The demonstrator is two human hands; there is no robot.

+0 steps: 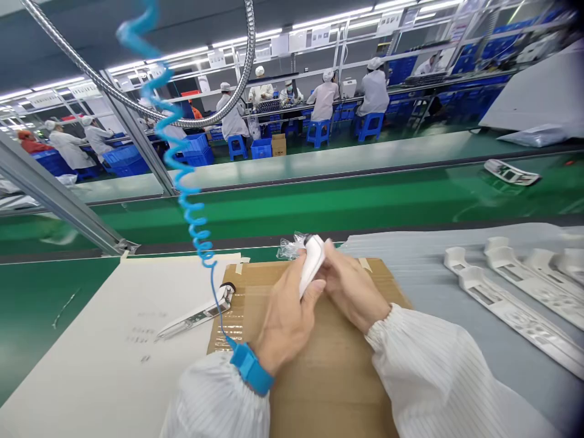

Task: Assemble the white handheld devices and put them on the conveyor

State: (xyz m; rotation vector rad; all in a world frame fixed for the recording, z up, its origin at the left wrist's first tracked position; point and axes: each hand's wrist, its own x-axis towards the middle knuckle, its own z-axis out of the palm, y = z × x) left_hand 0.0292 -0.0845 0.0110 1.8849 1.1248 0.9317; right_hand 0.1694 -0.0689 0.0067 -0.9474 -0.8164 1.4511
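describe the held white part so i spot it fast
Find the brown cardboard. Above it, the left hand holds the white part. Unlike the long parts lying at right, it is held up, dark at its far end.

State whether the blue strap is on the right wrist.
No, the blue strap is around the wrist of the left hand.

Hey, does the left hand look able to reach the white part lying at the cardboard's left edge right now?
Probably yes: the white part lies near the left hand. But that hand holds a white piece, and the blue cord crosses in front of the part.
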